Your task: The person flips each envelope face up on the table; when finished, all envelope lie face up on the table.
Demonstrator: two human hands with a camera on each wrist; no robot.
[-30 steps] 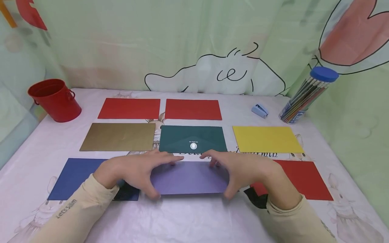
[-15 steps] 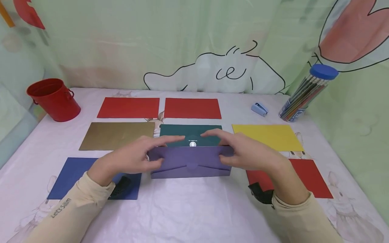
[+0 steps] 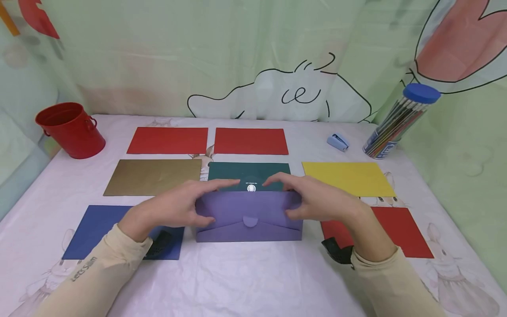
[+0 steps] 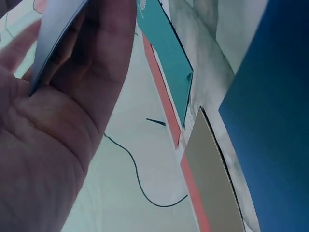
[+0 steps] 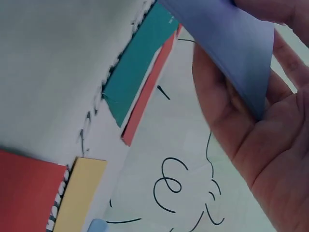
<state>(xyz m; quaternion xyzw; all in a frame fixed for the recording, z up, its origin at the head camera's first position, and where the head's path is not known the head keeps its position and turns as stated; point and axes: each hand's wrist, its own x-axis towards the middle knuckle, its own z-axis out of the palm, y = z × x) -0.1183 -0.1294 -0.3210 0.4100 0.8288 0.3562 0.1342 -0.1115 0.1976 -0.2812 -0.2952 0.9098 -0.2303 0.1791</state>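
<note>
A purple envelope (image 3: 249,211) is held up at the middle of the table, its pointed flap and round tab facing me near the lower edge. My left hand (image 3: 178,204) grips its left end, thumb on the near face and fingers behind. The right hand (image 3: 321,198) pinches the right end the same way. In the left wrist view the envelope (image 4: 55,34) runs between thumb and fingers; the right wrist view shows the envelope (image 5: 231,48) against the palm. Just behind it lies a dark green envelope (image 3: 249,171) with a white round emblem, its near part hidden.
Flat around lie a gold envelope (image 3: 152,176), a yellow one (image 3: 346,178), a blue one (image 3: 99,229), a red one (image 3: 404,231) and two red ones at the back. A red bucket (image 3: 73,132), a blue stapler (image 3: 338,142) and a pencil jar (image 3: 398,123) stand farther off.
The purple envelope has come up from lying flat to a tilted stance, and its flap side now shows. Both hands have risen with it and grip its ends.
</note>
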